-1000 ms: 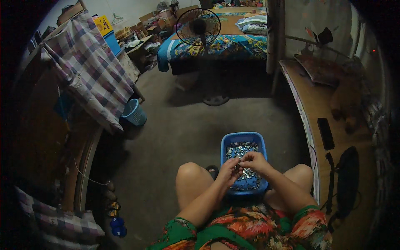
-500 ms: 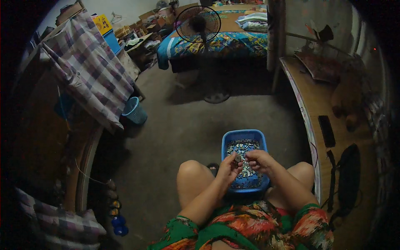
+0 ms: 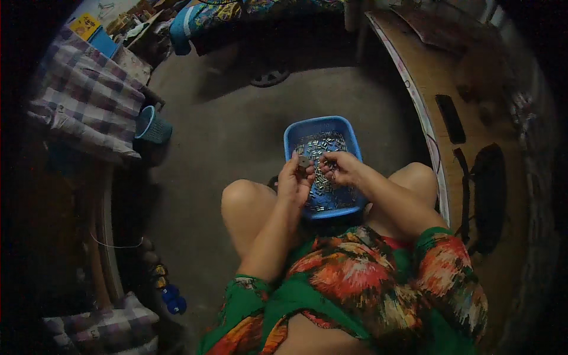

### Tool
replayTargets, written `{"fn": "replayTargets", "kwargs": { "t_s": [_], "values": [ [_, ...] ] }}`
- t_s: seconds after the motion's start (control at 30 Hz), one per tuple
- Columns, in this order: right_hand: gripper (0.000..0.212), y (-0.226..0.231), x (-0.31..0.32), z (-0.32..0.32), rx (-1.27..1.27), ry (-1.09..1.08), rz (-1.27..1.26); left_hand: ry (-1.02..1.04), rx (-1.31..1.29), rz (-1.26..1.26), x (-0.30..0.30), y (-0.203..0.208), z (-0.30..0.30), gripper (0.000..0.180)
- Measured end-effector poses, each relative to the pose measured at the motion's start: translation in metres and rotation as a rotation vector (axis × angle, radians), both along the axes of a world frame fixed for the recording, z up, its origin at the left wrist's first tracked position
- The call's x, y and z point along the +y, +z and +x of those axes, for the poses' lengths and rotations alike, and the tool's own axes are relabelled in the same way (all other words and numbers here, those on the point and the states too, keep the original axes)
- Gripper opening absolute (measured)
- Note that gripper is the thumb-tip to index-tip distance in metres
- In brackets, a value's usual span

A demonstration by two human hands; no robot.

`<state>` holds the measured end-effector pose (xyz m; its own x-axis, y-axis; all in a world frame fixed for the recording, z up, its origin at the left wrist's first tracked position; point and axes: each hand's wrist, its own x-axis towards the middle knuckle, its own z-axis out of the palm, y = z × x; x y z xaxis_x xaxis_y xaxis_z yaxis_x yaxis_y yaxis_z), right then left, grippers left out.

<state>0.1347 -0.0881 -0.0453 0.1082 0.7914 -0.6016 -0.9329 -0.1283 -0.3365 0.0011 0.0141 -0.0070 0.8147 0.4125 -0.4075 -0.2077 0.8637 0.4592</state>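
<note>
A small grey metal piece (image 3: 303, 161) is pinched in the fingertips of the left hand (image 3: 296, 180), just above the blue basket (image 3: 294, 133). It looks hard, stiff and very light, and likely smooth, so it is best held by its flat sides between thumb and finger. The grip of the left hand is closed on this piece. The right hand (image 3: 342, 168) is held just beside it, with its fingers curled together over the pile of shiny little pieces (image 3: 322, 148) in the basket; whether something is clamped in that grip cannot be told. The basket is rested between the knees, above the floor (image 3: 236, 127). The loose pieces can probably be spilled easily if the basket is tipped. The shape of each piece is too small and dim to be made out. A curved wooden tabletop (image 3: 438, 112) is seen on the right, and a checked cloth (image 3: 89, 109) and a small teal bucket (image 3: 152, 126) on the left. The edges are dark and bent.
</note>
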Motion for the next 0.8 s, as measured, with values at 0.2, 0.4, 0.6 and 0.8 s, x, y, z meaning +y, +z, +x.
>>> {"fn": "replayTargets", "kwargs": {
  "t_s": [0.2, 0.4, 0.6, 0.8],
  "values": [
    [0.020, 0.035, -0.008, -0.009, 0.030, -0.105, 0.057, 0.014, 0.018, 0.012, -0.001, -0.006, -0.005, 0.021],
    [0.022, 0.003, -0.007, -0.011, 0.136, -0.060, -0.039, 0.024, 0.016, -0.017, -0.003, -0.004, -0.005, 0.024],
    [0.019, 0.023, -0.004, -0.005, 0.095, -0.072, 0.074, -0.039, -0.001, -0.013, 0.002, -0.009, -0.006, 0.025],
    [0.019, 0.018, -0.007, -0.008, 0.039, -0.060, -0.041, -0.043, 0.041, -0.001, -0.002, -0.003, -0.002, 0.018]
  ]
}}
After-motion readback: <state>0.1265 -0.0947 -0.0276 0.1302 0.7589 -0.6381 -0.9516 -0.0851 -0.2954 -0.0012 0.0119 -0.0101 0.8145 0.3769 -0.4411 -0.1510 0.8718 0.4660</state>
